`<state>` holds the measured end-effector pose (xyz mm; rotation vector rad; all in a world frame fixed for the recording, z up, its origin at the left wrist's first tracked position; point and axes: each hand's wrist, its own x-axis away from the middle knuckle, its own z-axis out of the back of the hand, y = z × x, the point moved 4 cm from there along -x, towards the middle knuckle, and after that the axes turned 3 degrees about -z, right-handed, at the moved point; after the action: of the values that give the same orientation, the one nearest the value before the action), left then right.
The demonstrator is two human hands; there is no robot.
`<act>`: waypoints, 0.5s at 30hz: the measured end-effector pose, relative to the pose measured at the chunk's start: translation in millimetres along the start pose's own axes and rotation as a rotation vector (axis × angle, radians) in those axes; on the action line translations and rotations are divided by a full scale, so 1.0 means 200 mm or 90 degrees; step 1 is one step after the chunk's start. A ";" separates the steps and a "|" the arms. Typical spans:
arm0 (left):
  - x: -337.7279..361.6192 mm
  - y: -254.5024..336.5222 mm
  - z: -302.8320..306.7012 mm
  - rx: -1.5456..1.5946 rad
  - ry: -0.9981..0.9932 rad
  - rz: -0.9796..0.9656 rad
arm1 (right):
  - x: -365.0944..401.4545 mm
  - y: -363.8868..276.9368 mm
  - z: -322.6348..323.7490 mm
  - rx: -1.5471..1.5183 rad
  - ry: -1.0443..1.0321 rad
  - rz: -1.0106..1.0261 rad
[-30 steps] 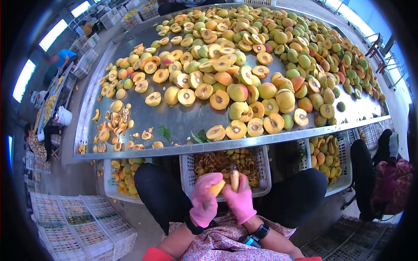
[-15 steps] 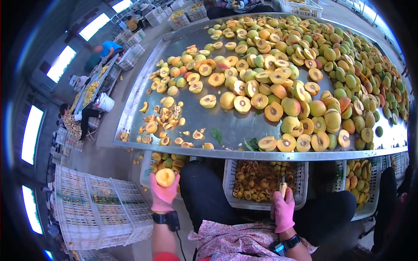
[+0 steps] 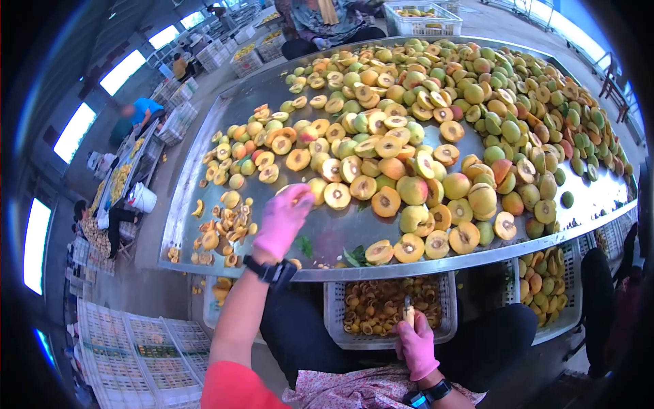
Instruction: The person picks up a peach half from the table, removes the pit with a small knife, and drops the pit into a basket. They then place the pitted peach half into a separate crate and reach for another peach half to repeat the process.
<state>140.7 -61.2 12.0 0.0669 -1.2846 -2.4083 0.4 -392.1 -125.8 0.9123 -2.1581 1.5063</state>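
Note:
My left hand (image 3: 283,219), in a pink glove, reaches over the metal table (image 3: 334,238). Its fingers are slightly blurred and curl around a peach half (image 3: 297,196), of which a bit of orange shows. Whole and halved peaches (image 3: 337,195) lie just right of those fingers. Low in the view, my right hand (image 3: 417,344), also pink-gloved, is closed on a short pitting tool with a pale handle (image 3: 409,315) and a metal tip pointing up. That tool is held over the near edge of a crate (image 3: 332,320) of dark peach scraps and pits.
A big heap of peaches (image 3: 511,129) covers the table's right side. Small scraps (image 3: 221,225) lie at its left. A peach crate (image 3: 572,300) stands below right; stacked white crates (image 3: 136,354) stand lower left. Another person (image 3: 330,20) sits across the table.
My left hand has moved up and right from beside my knee to the table; the peach half it held is gone from view there. My right hand still holds the tool. The view has shifted.

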 end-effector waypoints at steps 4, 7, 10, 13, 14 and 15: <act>-0.29 -0.03 -0.28 -0.363 0.035 -0.256 | 0.01 -0.01 0.01 -0.006 -0.022 -0.011; -0.31 0.00 -0.35 -0.385 0.050 -0.228 | 0.02 -0.01 0.01 -0.013 -0.049 -0.026; -0.28 -0.06 -0.39 -0.280 -0.044 -0.183 | 0.04 0.00 0.00 0.005 -0.075 -0.032; -0.19 -0.04 -0.37 -0.046 0.017 -0.115 | 0.04 0.04 0.02 0.160 -0.072 0.035; -0.15 -0.05 -0.35 0.005 0.074 -0.132 | 0.04 0.05 0.03 0.234 -0.061 0.073; -0.09 -0.06 -0.32 0.155 -0.008 -0.037 | 0.09 -0.04 0.00 0.330 -0.042 0.088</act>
<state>168.8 -98.8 -37.5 0.1607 -1.5953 -2.2904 -8.1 -400.0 -109.7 0.9921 -1.9342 2.1924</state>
